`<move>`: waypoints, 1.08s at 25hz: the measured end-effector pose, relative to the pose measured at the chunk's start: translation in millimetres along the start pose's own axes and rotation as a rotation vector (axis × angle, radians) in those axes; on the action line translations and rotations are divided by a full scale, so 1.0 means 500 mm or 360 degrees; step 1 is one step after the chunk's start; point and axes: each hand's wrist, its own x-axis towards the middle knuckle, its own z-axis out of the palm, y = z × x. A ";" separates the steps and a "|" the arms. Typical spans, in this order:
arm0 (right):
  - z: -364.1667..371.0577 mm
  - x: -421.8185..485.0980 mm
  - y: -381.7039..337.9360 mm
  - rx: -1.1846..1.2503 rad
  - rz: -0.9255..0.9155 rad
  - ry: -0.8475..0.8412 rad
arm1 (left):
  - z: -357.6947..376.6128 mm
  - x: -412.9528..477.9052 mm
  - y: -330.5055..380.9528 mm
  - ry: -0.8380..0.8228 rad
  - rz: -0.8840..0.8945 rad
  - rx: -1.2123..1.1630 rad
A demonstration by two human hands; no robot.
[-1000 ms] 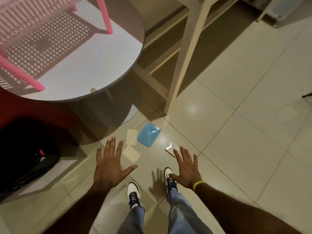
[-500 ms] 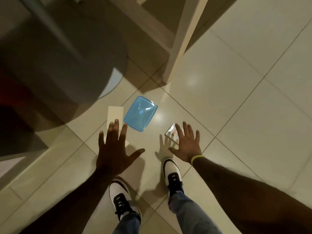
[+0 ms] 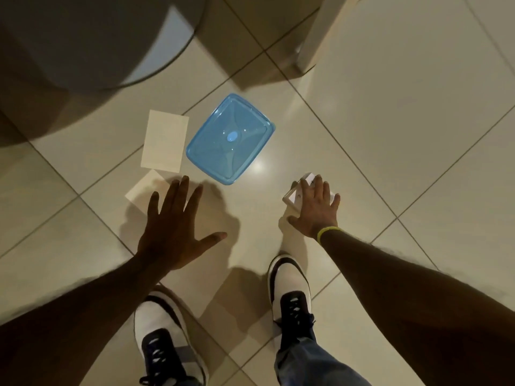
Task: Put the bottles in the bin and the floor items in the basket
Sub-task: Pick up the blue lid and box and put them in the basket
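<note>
On the pale tiled floor (image 3: 390,135) just ahead of our two white-and-black sneakers (image 3: 289,285), we are at the floor-items half of the job: the picking up has begun, and neither bin nor basket is in view. Our right hand (image 3: 315,211) lies spread over a small white packet (image 3: 295,197), fingers across its top and thumb on the tile beside it; the grip is released, resting on the packet rather than closed round it. Our left hand (image 3: 174,232) hovers flat with fingers splayed, holding nothing, its fingertips just over the near corner of a cream paper sheet (image 3: 145,188). We judge the next move to be curling the right fingers under the packet's edge to lift it, since it sits low on smooth tile and may slide; the left hand would need to pinch or scrape up the thin paper, which gives little to catch. Counting what is left on the floor, we see four items: two cream paper sheets, the nearer one and a second (image 3: 165,140) just beyond it, their corners close or touching; one translucent blue rectangular plastic container with its lid on (image 3: 230,137), just beside the farther sheet; and the one white packet. We see no bottles here. A pale furniture leg (image 3: 309,45) stands well beyond the container.
</note>
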 end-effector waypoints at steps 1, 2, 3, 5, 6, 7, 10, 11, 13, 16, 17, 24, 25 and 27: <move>0.007 0.018 0.001 -0.0016 0.0013 0.0003 | 0.014 0.007 -0.005 0.0001 -0.0017 -0.0017; 0.010 0.033 0.000 -0.0020 0.0024 0.0017 | 0.024 0.014 -0.009 0.0001 -0.0033 -0.0036; 0.012 0.047 -0.002 -0.0017 0.0027 0.0049 | 0.032 0.021 -0.013 -0.0005 -0.0044 -0.0053; 0.008 0.055 -0.009 -0.0001 -0.0008 0.0135 | 0.038 0.034 -0.015 -0.0038 -0.0048 -0.0075; 0.004 0.048 -0.017 0.0014 -0.0060 0.0150 | 0.039 0.037 -0.014 -0.0061 -0.0056 -0.0113; -0.002 0.038 -0.030 0.0045 -0.0145 0.0136 | 0.038 0.038 -0.012 -0.0089 -0.0086 -0.0193; -0.031 -0.007 -0.094 0.0235 -0.0505 0.0016 | 0.031 0.037 0.012 -0.0315 -0.0396 -0.0822; -0.042 -0.023 -0.123 0.0291 -0.0628 -0.0007 | 0.028 0.038 0.025 -0.0442 -0.0550 -0.1138; -0.054 -0.051 -0.182 0.0356 -0.0858 0.0004 | 0.024 0.041 0.049 -0.0571 -0.0787 -0.1710; -0.068 -0.070 -0.256 0.0436 -0.1067 0.0019 | 0.013 0.057 0.055 -0.0382 -0.0864 -0.2030; -0.074 -0.067 -0.272 0.0481 -0.1090 -0.0001 | 0.009 0.061 0.047 -0.0311 -0.0867 -0.2053; -0.089 0.011 -0.276 0.0850 -0.0753 -0.0035 | 0.022 0.055 -0.064 -0.0097 -0.1192 -0.2054; -0.082 0.029 -0.274 0.1012 -0.0481 0.0029 | 0.027 0.045 -0.082 -0.0061 -0.1220 -0.2033; -0.066 0.074 -0.272 0.1160 0.0030 0.0006 | 0.039 0.023 -0.112 0.0004 -0.1233 -0.2022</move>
